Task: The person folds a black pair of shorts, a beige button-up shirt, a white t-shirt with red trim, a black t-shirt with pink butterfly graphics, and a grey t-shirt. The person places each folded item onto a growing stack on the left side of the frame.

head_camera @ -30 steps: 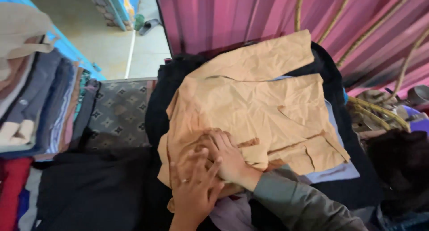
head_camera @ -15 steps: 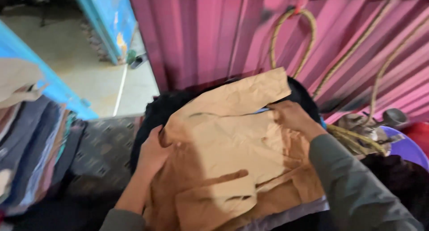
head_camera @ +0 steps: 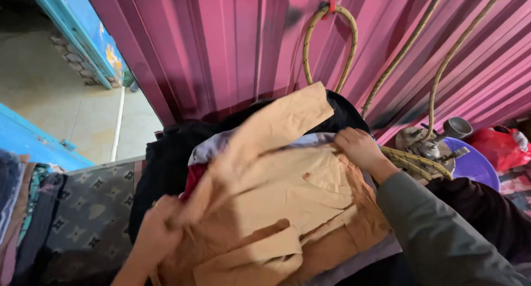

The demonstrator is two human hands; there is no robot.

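Garment (head_camera: 287, 197), tan, is lying spread on a heap of dark clothes (head_camera: 166, 170) against a pink corrugated wall (head_camera: 232, 48). Left hand (head_camera: 157, 233) is gripping the garment's near left edge, fingers closed on the cloth. Right hand (head_camera: 359, 147) is pressing on the far right edge, fingers curled over the fabric; a grey sleeve (head_camera: 437, 236) is covering that arm. One tan flap is angling up toward the wall. Lilac cloth (head_camera: 213, 147) is showing under the garment. Patterned fabric (head_camera: 91, 208) is lying left of the heap, beside stacked clothes. Ropes (head_camera: 332, 42) are hanging on the wall. Purple basin (head_camera: 475, 170) with metal parts is sitting at right. Concrete floor (head_camera: 50, 98) is showing beyond a blue doorframe (head_camera: 83, 37).
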